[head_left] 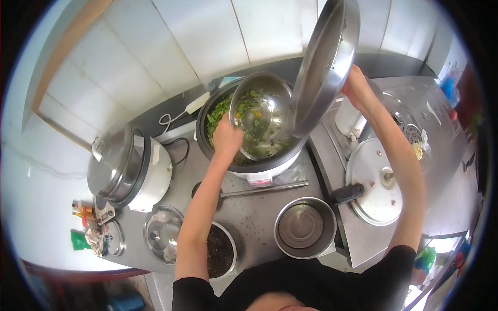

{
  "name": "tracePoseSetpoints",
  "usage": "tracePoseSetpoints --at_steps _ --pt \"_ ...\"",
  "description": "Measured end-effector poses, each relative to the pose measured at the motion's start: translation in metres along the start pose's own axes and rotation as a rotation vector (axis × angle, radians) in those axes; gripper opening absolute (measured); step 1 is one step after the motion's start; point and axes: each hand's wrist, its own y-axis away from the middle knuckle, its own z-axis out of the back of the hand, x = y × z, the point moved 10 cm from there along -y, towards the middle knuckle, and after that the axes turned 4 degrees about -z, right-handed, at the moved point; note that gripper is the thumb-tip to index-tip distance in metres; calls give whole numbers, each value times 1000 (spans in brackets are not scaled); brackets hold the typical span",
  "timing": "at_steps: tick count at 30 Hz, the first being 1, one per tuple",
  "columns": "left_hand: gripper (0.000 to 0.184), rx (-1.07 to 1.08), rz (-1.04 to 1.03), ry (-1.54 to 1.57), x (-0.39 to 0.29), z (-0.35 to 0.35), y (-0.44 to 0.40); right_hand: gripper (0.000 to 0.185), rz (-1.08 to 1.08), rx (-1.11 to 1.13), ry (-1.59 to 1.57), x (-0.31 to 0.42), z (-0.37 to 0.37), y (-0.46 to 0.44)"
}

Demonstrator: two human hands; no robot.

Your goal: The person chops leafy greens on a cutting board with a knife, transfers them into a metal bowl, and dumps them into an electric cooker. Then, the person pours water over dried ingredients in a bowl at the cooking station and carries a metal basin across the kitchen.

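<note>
Left hand: closed on the near-left rim of the steel bowl; the hand (226,138) has its fingers curled over the edge, though how far they reach inside is hard to tell.
Right hand: closed on the right edge of the large steel lid; this hand (358,89) has some fingers hidden behind the metal.
Bowl: the steel bowl (280,101) is tilted over the wide cooker (280,167), its hollow partly facing the person.
Lid: the large steel lid (321,62) is raised nearly on edge, just right of the bowl (whether the two rims touch, I cannot tell).
Greens: chopped leaves (213,116) lie in the cooker, with more green and yellow bits showing in the bowl, some perhaps only reflected.
Step in hand: by my reading, bowl and lid are being handled together above the open cooker.
Next move calls for: a firm left grip to govern the bowl's tilt, and the lid held clear of its rim.
Left side: a second cooker (155,173) with a domed lid on.
Near side: an open steel pot (306,228) and a pot of dark contents (220,251), with a long-handled utensil (264,189) farther back.
Right side: a flat round lid (381,199) with a black handle.
</note>
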Motion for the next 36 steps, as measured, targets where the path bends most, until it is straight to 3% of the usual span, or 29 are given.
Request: tracePoseSetpoints --at_steps 19,22,24,26,28,32,36 --pt "42 31 61 -73 17 -20 -2 45 -8 34 0 -6 -18 -2" --pt "39 45 88 39 42 -29 -13 44 -8 13 -11 -8 -14 -1" --pt "41 170 239 305 72 -45 -19 44 -50 17 -16 -12 -11 -1" --pt "38 109 173 420 86 -46 -37 44 -44 3 -12 -8 -10 2" --pt "25 182 460 794 86 -43 -24 45 -45 -14 -12 -8 -7 4" --pt "19 348 573 839 100 -41 -16 45 -44 -37 -19 -2 -4 3" --pt "16 343 639 934 88 -33 6 44 -53 -67 -7 5 -7 -1"
